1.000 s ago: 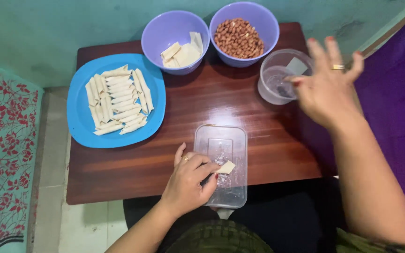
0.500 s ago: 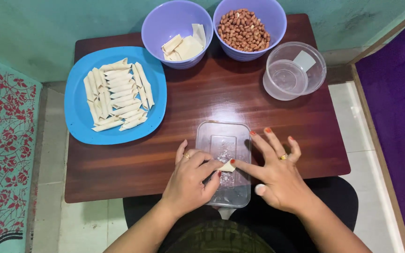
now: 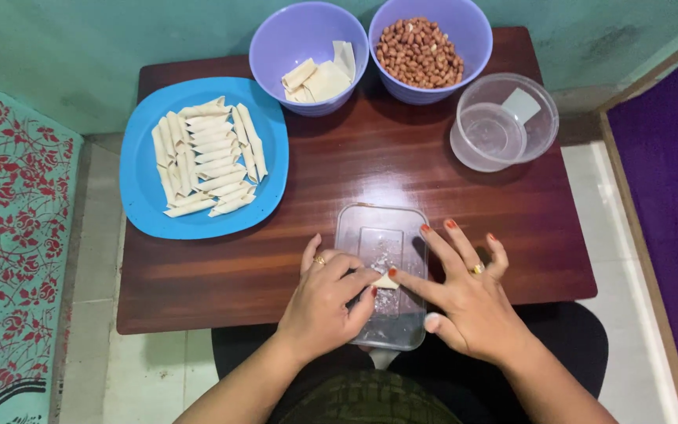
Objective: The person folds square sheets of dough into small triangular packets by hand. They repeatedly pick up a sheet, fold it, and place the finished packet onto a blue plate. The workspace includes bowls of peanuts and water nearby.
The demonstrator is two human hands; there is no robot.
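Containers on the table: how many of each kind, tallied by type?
Purple bowls: 2
Blue plate: 1
Clear round bowl: 1
Clear rectangular tray: 1
Total: 5

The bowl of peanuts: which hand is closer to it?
The right hand is closer. It lies below the bowl of peanuts, nearly straight down the table. The left hand sits further off, below and to the left, by the clear tray.

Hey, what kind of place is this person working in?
Probably a home, with snack-making under way: a small wooden table, a blue plate of rolled pastry pieces, a bowl of peanuts, tiled floor.
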